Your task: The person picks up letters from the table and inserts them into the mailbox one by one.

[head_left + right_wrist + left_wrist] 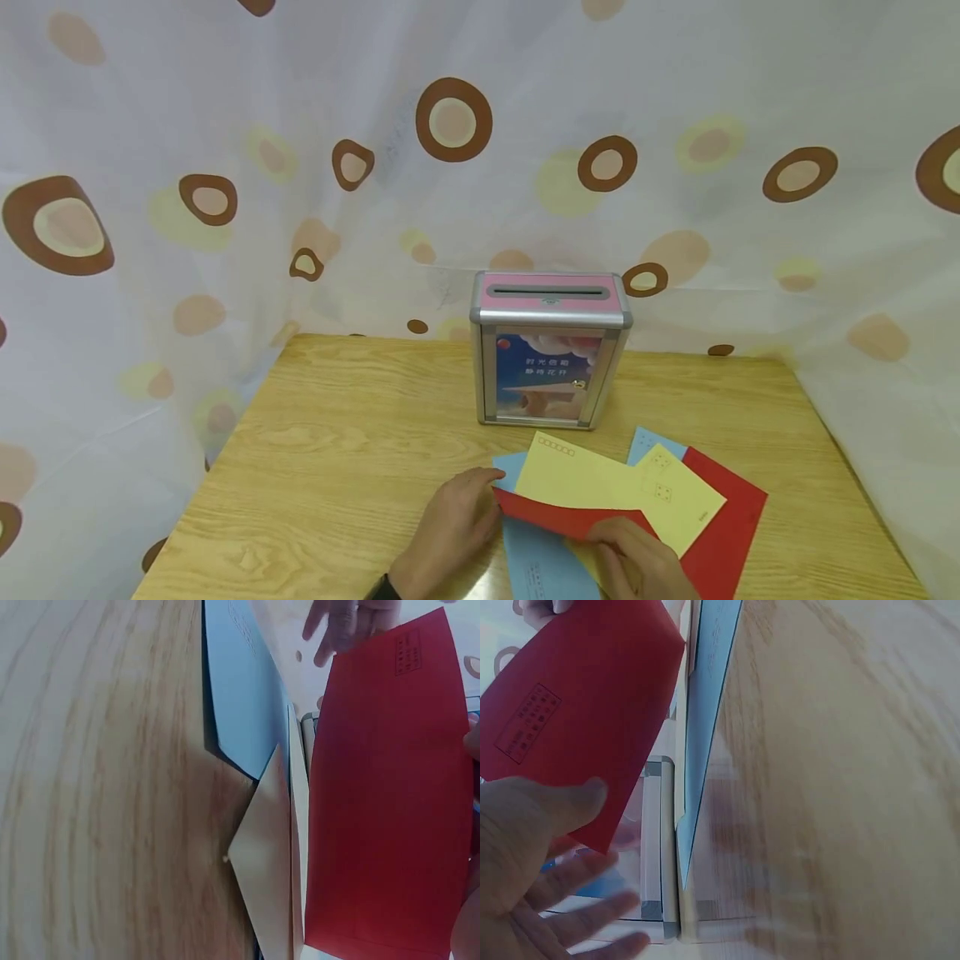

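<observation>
A red envelope [555, 515] is held up, tilted, between both hands over a loose pile of envelopes. My left hand [453, 521] holds one corner, its thumb [577, 804] on the printed face and the other fingers spread behind. My right hand [645, 562] pinches the near long edge with thumb and fingers. Below it lie a blue envelope [551, 567] and a yellow envelope [570, 479]. To the right, another yellow envelope [686, 504] overlaps a second red envelope [731, 521] and a blue one [651, 443].
Behind the pile stands a pink-topped, silver-framed box [551, 350] with a slot [547, 292] in its top and a small lock on its front door. It rests on a wooden table [330, 450]. A patterned cloth [375, 275] hangs around the back and sides.
</observation>
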Motion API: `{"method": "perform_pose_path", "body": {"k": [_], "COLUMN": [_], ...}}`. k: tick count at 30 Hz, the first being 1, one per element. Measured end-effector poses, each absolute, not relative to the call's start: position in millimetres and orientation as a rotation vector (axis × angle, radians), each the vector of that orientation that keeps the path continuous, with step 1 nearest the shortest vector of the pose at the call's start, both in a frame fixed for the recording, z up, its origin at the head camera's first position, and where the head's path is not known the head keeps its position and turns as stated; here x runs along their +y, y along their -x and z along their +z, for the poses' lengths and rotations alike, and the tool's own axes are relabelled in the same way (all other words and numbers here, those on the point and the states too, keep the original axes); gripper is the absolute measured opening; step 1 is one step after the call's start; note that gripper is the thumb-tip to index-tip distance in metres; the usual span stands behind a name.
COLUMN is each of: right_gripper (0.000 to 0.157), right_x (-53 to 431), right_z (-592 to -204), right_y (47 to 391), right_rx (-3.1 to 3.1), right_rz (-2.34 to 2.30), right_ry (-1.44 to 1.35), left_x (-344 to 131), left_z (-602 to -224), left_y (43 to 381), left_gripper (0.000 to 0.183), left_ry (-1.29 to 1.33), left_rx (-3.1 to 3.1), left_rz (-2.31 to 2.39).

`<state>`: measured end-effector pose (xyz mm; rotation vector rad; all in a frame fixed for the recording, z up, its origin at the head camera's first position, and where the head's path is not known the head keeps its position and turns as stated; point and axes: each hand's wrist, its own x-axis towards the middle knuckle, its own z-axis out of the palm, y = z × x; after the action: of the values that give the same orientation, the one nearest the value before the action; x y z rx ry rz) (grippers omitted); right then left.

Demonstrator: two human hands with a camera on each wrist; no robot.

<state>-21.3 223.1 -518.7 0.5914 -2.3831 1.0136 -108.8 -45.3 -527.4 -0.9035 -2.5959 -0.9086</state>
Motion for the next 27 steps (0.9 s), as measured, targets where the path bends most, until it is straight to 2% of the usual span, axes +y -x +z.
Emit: {"method": "perform_pose_path", "body": {"k": [3, 6, 15, 23, 27], "right_gripper": [0.047, 0.049, 0.049, 0.068, 0.067], "right_x": [222, 221, 217, 210, 200], "right_z": [-519, -517, -511, -511, -509], "right_y": [21, 21, 19, 22, 26], "right_rx": [-2.337, -2.311, -2.431, -2.359, -2.373], "right_rz": [1.057, 1.046, 0.948, 0.978, 1.016], "right_ry": [-0.636, -0.628, -0.488, -0.553, -0.527], "left_x": [-45, -45, -40, -34, -32], "left_z": [-527, -525, -519, -509, -505], "left_y": [108, 108, 108, 105, 103], "left_gripper": [0.025, 0.019, 0.020, 0.022, 0.022], "left_ry": [0.913, 0.942, 1.029, 1.039, 1.065], "left_rx": [-2.587, -2.516, -2.291, -2.228, -2.218], "left_rz": [-1.021, -1.086, -1.191, -1.223, -1.208]}}
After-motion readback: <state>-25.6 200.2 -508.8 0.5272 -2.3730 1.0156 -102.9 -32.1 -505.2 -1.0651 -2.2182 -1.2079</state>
